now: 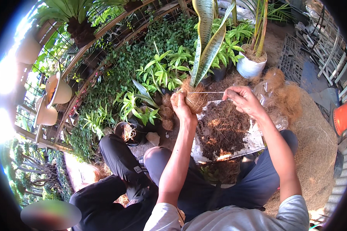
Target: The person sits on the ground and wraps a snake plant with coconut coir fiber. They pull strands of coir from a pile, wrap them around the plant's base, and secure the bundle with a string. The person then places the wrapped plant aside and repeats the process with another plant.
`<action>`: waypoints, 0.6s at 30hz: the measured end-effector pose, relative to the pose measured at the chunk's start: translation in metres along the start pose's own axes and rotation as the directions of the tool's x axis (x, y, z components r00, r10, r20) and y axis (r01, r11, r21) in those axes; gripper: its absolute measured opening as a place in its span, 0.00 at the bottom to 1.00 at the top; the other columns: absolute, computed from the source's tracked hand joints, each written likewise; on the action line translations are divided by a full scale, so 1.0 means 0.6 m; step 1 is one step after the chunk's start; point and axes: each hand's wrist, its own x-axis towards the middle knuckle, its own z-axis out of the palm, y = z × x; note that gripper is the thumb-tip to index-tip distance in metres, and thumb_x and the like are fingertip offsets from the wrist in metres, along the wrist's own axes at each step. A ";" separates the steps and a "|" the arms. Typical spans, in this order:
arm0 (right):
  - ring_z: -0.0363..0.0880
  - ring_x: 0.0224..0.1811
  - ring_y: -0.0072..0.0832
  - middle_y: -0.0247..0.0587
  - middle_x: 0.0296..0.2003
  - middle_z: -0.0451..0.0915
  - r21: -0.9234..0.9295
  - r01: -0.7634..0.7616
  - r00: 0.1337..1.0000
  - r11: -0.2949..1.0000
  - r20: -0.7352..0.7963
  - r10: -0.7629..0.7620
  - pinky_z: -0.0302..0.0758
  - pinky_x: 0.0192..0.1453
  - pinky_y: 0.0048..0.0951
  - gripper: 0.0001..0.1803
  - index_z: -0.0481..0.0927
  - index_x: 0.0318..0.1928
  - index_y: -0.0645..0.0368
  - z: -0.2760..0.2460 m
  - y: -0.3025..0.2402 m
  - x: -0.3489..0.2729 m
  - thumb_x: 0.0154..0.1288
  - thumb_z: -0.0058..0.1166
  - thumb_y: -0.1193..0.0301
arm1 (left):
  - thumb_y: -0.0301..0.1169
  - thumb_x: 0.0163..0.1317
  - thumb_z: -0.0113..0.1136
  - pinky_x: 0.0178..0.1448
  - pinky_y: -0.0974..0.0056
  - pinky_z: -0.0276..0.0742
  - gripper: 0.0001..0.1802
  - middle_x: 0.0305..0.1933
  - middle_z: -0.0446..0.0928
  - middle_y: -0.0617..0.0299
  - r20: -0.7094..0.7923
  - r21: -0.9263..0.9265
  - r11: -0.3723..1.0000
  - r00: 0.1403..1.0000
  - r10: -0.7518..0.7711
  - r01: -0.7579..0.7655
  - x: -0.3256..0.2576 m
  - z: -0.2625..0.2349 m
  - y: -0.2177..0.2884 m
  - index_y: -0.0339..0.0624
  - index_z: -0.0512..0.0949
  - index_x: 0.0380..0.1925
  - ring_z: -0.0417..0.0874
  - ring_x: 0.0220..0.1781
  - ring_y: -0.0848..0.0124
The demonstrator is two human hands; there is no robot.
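Over white sheet (256, 135) w/ soil (219, 134), L hand (182, 107) holding fibre ball (196, 101), R hand (244, 101) pinching string (207, 92), blk pot (140, 137) w/ prob. raffia (128, 132)

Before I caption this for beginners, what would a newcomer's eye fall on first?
Probably the tall mottled leaves at top centre, rising from a fibre ball in the left hand. Next, a taut string from ball to right hand. Then dark soil on a white sheet below, and an orange container at far right.

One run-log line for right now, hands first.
left hand: holds fibre ball; right hand: pinches taut strand from ball; snake plant: rises from ball; soil: on white sheet
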 end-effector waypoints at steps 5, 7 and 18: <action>0.51 0.12 0.07 0.17 0.16 0.64 -0.006 0.165 0.969 0.986 -0.186 -0.163 0.46 0.15 0.16 0.11 0.82 0.37 0.56 -0.028 0.000 0.035 0.70 0.53 0.63 | 0.31 0.60 0.57 0.52 0.53 0.78 0.14 0.48 0.75 0.59 0.140 -0.037 0.961 0.954 -0.267 0.274 -0.012 0.011 -0.012 0.50 0.69 0.46 0.79 0.49 0.62; 0.52 0.13 0.07 0.18 0.17 0.65 -0.009 0.190 0.947 0.982 -0.261 -0.185 0.46 0.15 0.16 0.10 0.82 0.37 0.57 -0.034 0.018 0.047 0.70 0.53 0.64 | 0.33 0.59 0.58 0.55 0.50 0.78 0.19 0.51 0.75 0.58 0.201 -0.044 0.927 0.912 -0.356 0.372 -0.021 0.017 -0.011 0.50 0.68 0.51 0.79 0.52 0.60; 0.78 0.51 0.37 0.50 0.56 0.73 0.431 0.113 0.831 0.895 -0.535 0.153 0.71 0.66 0.44 0.22 0.68 0.60 0.61 0.111 0.146 0.049 0.66 0.48 0.80 | 0.43 0.61 0.54 0.58 0.48 0.76 0.26 0.52 0.77 0.53 0.236 -0.146 0.825 0.829 -0.507 0.546 -0.069 0.047 -0.001 0.41 0.69 0.55 0.80 0.51 0.58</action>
